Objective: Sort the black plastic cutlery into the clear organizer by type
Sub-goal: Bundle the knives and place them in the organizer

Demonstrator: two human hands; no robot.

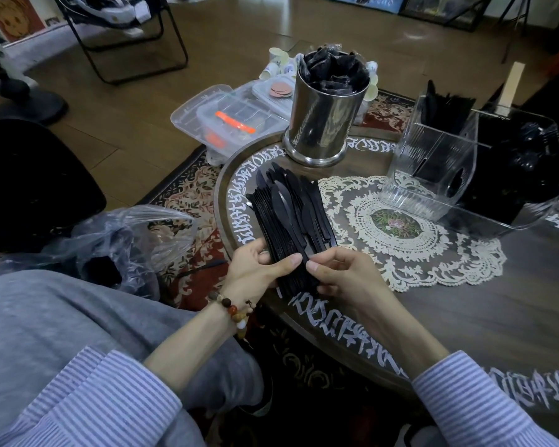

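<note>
A thick bundle of black plastic knives [288, 214] lies fanned over the near left part of the round table, blades pointing away from me. My left hand [259, 269] grips the handle end from the left, thumb across the top. My right hand [339, 275] pinches the same handle ends from the right. The clear organizer [433, 162] stands at the right on the table. Its back compartment holds upright black cutlery [446, 104], and its right part is packed with more black pieces [513, 169].
A steel canister [323, 117] stuffed with dark wrapped packets stands at the table's far side. Clear plastic boxes [226, 121] sit on the floor beyond the table edge. A crumpled plastic bag [126, 243] lies by my left knee. A lace doily [410, 243] covers the table's middle.
</note>
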